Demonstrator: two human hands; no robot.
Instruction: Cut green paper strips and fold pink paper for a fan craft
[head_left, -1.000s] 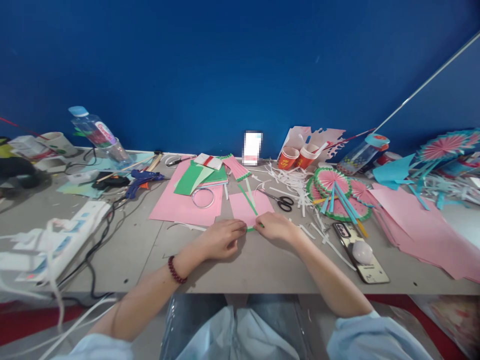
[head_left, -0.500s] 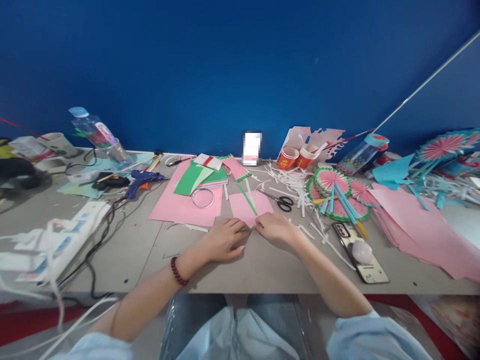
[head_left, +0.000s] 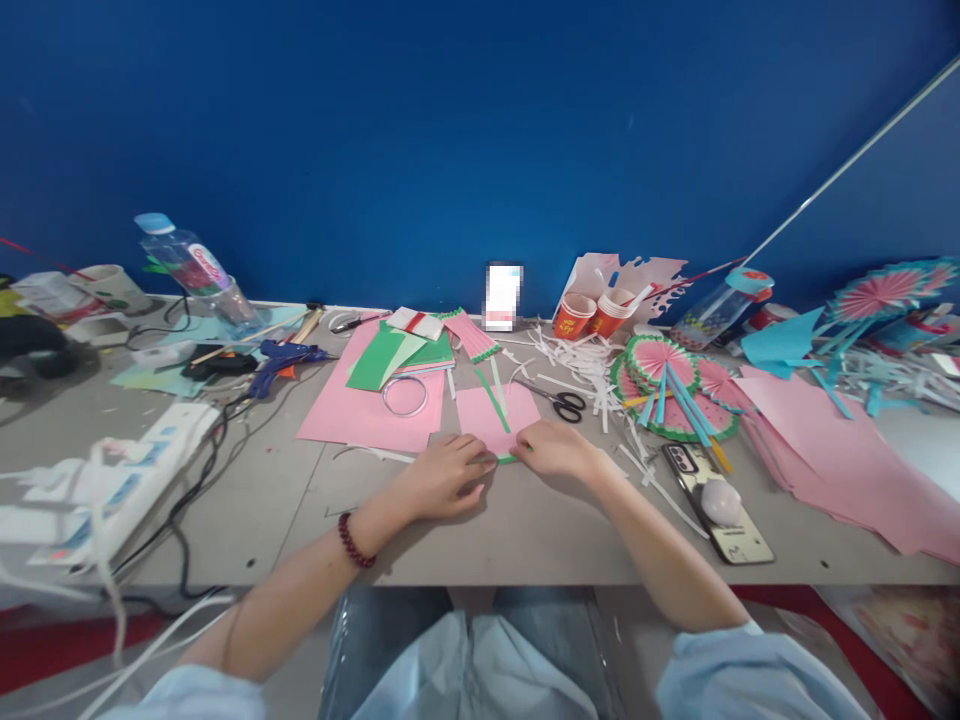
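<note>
A pink paper sheet (head_left: 484,408) lies flat in front of me, with a green paper strip (head_left: 507,459) along its near edge. My left hand (head_left: 448,478) is closed, its fingertips pressing the strip's left end. At the other end, the curled fingers of my right hand (head_left: 553,452) pinch the strip and the sheet's edge. Part of the strip is hidden under both hands. A loose green strip (head_left: 492,402) lies across the sheet beside a pale one (head_left: 500,385). Black-handled scissors (head_left: 568,405) rest just beyond my right hand.
On the left are pink and green papers (head_left: 367,420), a tape roll (head_left: 405,396), a blue glue gun (head_left: 281,366) and a power strip (head_left: 142,480). To the right lie paper fans (head_left: 660,365), a phone (head_left: 739,535), paper cups (head_left: 576,312) and white paper scraps (head_left: 592,360).
My hands have drawn slightly apart, and more of the green strip shows between them along the sheet's near edge. The view has shifted a little.
</note>
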